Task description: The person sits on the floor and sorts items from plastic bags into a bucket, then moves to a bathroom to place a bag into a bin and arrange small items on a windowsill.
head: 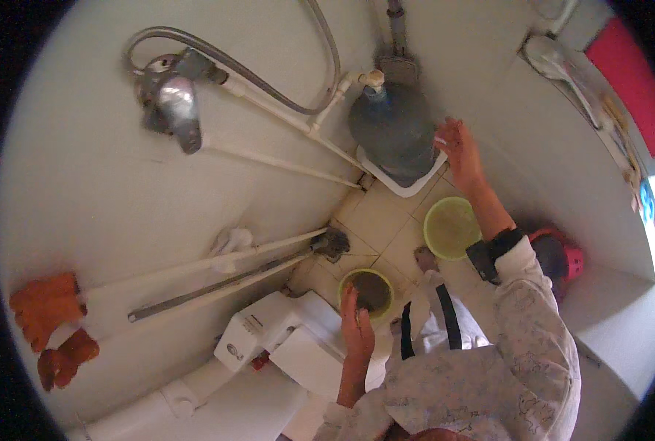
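Note:
My right hand [461, 151] is raised beside a large translucent water bottle [396, 127], fingers bent near its side. A small white bit shows at the fingertips; whether it is held cannot be told. The bottle stands in a white tub [407, 190], its neck under the capped end of a cream pipe [372, 79]. Lower down, my left hand [356, 322] is held over a small green-rimmed basin [368, 289] containing something dark, with thumb apart and nothing in the hand. A larger pale-green basin [451, 229] with cloudy contents sits below my right forearm.
Long-handled brushes [222, 284] lean on the left wall, below a metal fixture [178, 105] with a grey hose [239, 63]. Orange gloves [51, 311] hang there. A white boxy fixture [277, 325] stands left of my legs. At right are a red bucket [574, 262] and wall-hung utensils [564, 71].

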The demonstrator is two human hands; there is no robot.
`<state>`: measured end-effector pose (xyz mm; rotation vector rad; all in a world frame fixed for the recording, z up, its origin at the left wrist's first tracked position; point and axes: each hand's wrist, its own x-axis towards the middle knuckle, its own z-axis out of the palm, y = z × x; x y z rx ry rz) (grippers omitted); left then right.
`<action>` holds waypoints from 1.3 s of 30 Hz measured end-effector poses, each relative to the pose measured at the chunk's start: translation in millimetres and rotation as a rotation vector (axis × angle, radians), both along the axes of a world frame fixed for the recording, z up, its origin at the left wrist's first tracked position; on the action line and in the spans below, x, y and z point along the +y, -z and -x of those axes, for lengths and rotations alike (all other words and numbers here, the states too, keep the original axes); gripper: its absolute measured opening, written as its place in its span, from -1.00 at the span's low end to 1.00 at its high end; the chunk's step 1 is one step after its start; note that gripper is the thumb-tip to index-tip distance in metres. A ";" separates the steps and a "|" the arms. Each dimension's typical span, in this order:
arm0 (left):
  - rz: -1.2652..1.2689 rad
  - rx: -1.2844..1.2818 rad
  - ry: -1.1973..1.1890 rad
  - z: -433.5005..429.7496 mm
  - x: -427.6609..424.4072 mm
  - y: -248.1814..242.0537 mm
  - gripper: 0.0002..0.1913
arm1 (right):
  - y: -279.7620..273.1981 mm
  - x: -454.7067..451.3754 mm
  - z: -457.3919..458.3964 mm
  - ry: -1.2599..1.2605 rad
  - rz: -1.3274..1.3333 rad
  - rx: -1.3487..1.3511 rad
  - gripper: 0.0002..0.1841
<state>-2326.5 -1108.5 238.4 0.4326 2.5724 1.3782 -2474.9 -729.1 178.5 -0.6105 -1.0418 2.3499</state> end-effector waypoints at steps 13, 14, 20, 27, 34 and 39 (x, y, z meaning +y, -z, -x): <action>0.005 -0.350 -0.177 9.3 54.2 80.5 -0.53 | 84.2 63.2 215.7 -0.054 -0.597 -0.021 -0.43; -0.009 -0.393 -0.194 8.4 55.2 84.5 -0.53 | 88.8 67.5 226.1 -0.041 -0.728 -0.023 -0.45; -0.030 -0.426 -0.187 7.7 59.2 105.3 -0.55 | 76.1 65.2 260.1 -0.144 -0.321 0.055 -0.47; -0.002 -0.394 -0.204 12.0 47.4 106.0 -0.63 | 49.3 40.1 266.3 -0.064 -0.390 0.047 -0.58; 0.014 -0.411 -0.233 14.5 59.1 108.0 -0.57 | 83.1 74.2 263.4 0.166 -1.581 -0.097 -0.48; 0.014 -0.375 -0.228 8.2 51.4 99.6 -0.57 | 62.5 63.2 243.5 0.190 -1.497 -0.181 -0.37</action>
